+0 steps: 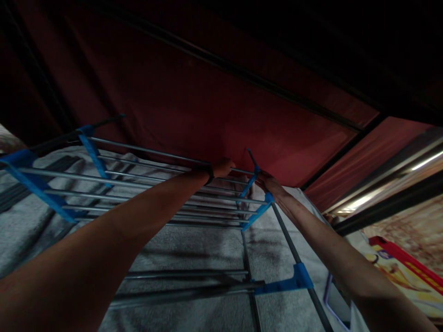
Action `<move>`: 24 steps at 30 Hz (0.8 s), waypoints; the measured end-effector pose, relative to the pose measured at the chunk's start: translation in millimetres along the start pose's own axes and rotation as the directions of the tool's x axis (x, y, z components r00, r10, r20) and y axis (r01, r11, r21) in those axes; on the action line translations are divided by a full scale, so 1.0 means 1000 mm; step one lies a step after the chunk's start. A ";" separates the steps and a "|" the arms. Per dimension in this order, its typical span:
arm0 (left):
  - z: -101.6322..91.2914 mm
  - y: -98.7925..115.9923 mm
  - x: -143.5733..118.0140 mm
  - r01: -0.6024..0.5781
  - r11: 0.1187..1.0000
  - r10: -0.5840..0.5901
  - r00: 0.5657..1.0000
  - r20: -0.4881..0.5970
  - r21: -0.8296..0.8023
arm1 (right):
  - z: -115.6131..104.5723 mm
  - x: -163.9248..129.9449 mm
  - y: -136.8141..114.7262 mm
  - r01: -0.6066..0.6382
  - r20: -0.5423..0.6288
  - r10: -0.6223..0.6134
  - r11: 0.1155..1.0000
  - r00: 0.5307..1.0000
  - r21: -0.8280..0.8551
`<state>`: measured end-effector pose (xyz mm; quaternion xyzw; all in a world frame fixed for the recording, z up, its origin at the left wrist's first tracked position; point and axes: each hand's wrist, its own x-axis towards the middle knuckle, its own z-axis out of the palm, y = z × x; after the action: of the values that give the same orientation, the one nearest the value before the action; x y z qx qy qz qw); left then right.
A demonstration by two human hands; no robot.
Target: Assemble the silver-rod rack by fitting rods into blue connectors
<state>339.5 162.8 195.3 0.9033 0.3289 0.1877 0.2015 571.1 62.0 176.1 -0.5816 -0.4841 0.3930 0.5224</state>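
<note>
A rack of grey metal rods [207, 208] and blue plastic brackets lies tilted on a grey cloth. My left hand [223, 168], with a dark band at the wrist, is closed around its far top rod [148, 150]. At the right end, my right hand [269, 181] grips the far blue bracket [255, 174], its fingers partly hidden. Just in front of that hand is the nearer right bracket [258, 216]. A long pole [285, 230] runs from it toward me, through another blue bracket [302, 275]. Two more blue brackets [92, 150] hold the rods' left ends.
Loose grey rods [187, 293] lie on the grey cloth [204, 246] close to me. Behind the rack hangs a dark red sheet [194, 101] with dark frame bars. On the right are a red and yellow box [404, 272] and a purple-edged phone-like object [337, 299].
</note>
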 end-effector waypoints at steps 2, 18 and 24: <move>0.000 0.000 0.002 0.003 1.000 -0.003 1.000 -0.002 -0.003 | 0.001 0.000 0.001 -0.026 -0.046 0.027 0.999 0.999 0.036; -0.001 0.004 -0.004 -0.015 1.000 0.014 1.000 -0.016 -0.017 | -0.002 0.005 0.012 -0.018 -0.058 0.022 0.998 0.998 0.054; 0.002 0.003 -0.002 -0.016 1.000 0.016 1.000 -0.025 -0.003 | -0.002 0.005 0.012 -0.024 -0.051 0.026 0.999 0.998 0.034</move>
<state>340.5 158.8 194.1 0.9032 0.3238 0.2009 0.1974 575.8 66.9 164.5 -0.5888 -0.4564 0.3925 0.5395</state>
